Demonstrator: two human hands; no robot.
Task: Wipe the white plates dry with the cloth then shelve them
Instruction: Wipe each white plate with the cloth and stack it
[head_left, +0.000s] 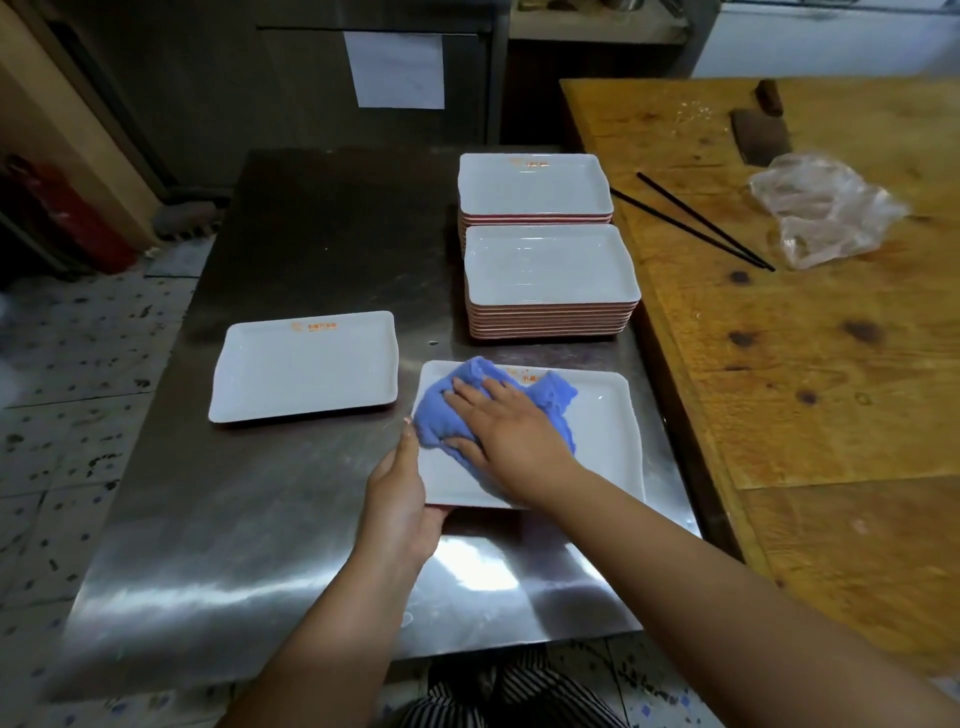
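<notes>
Pressing flat on a blue cloth, right hand, fingers spread, palm down, cloth bunched beneath it on the near plate. Gripping that plate's near-left corner, left hand, thumb along the left rim, fingers tucked under the edge. Resting on the steel desk, near plate, rectangular and white, orange print at its far rim partly covered by the cloth. Lying left of the near plate and a little farther back, apart from it, a single white plate with the same orange print. Standing just beyond the near plate, a stack of white plates with red edges. Behind that stack and touching or nearly touching it, a second stack. Right of the near plate, beside the desk, a wooden board bearing black chopsticks, a crumpled clear bag and, farthest back, a cleaver.
</notes>
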